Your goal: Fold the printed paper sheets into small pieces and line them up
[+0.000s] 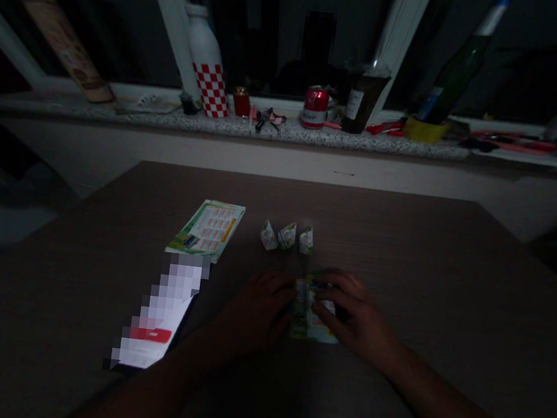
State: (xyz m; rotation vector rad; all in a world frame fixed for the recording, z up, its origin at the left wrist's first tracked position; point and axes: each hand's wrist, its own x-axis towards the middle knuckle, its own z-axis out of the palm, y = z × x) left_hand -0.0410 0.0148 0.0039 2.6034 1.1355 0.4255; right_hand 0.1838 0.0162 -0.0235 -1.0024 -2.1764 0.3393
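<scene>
In the dim head view a small printed paper sheet (312, 332) in green, white and yellow lies on the table, with a lengthwise crease left of its middle. My left hand (262, 308) is at its left edge, fingers curled and pressed against it; shadow hides the fingertips. From the right, my right hand (354, 311) bends its fingers over the sheet and presses it down, thumb and fingertips on the print. Just beyond stand three small folded paper pieces (287, 235) in a row, with similar print. A stack of calendar sheets (210, 228) lies to the left.
A lit phone (157, 323) lies beside my left forearm on the brown table (404, 250). Along the granite windowsill (272, 128) stand a white-and-red checkered bottle (211, 84), a red can (315, 106), a dark cup (361, 104), a green bottle (459, 75) and a tall tube (63, 43).
</scene>
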